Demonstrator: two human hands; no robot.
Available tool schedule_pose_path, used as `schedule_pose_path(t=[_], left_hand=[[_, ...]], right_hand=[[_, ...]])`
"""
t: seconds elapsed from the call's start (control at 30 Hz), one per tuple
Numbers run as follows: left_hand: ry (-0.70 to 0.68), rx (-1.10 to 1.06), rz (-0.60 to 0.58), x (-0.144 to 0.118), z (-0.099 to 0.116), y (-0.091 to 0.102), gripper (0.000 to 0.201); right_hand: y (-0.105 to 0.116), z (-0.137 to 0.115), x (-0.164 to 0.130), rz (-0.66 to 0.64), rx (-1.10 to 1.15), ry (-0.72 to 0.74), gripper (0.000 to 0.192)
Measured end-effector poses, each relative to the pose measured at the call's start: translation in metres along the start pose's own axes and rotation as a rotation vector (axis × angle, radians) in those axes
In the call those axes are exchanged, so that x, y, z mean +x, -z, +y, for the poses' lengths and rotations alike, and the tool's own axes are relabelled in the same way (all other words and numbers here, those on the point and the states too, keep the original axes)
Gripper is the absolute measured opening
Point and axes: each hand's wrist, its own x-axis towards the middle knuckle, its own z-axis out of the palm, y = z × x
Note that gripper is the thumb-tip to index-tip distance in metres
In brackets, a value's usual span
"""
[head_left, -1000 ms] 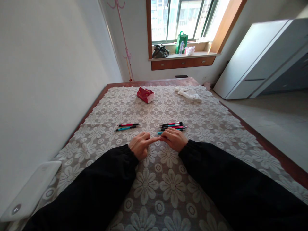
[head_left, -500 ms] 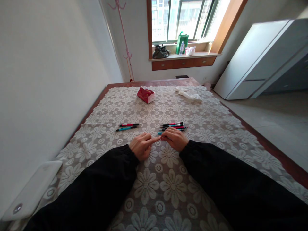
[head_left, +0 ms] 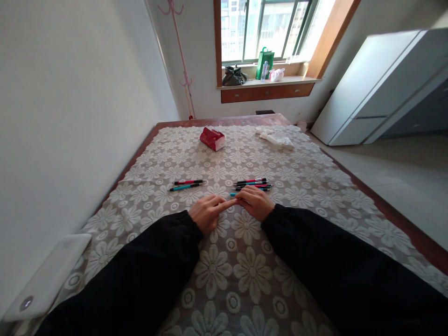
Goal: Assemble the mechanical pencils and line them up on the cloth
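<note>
My left hand (head_left: 210, 211) has its index finger stretched out to the right and its other fingers curled under, with nothing visible in it. That fingertip meets the fingertips of my right hand (head_left: 255, 202). My right fingers are bent down over a blue pen, whose blue end (head_left: 232, 194) shows at their left; the rest is hidden by the hand. Just beyond lie several red, black and blue pens (head_left: 250, 181) side by side. To the left, a red-and-black pen (head_left: 189, 182) and a blue-and-black pen (head_left: 185, 187) lie apart from them.
A floral lace cloth (head_left: 213, 270) covers the table. Farther back are a red tissue pack (head_left: 212, 139) and a crumpled white plastic bag (head_left: 276, 138). A white device (head_left: 49, 275) lies at the left edge by the wall.
My left hand has shifted very slightly right, its index fingertip pushing a little farther against my right fingers. The right hand and the pens look unmoved.
</note>
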Motion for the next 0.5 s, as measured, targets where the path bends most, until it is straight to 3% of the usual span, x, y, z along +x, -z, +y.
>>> schedule_pose_path(t=[0.3,0.5], left_hand=[[0.041,0.045,0.013,0.0005,0.0008,0.0019,0.074],[0.034,0.068,0.071,-0.0011,-0.0022,-0.0007,0.079]], right_hand=[[-0.0018,-0.0004,-0.0003,-0.022,-0.044,0.066,0.023],[-0.0013,0.0004,-0.0011,-0.079,-0.034,0.037,0.021]])
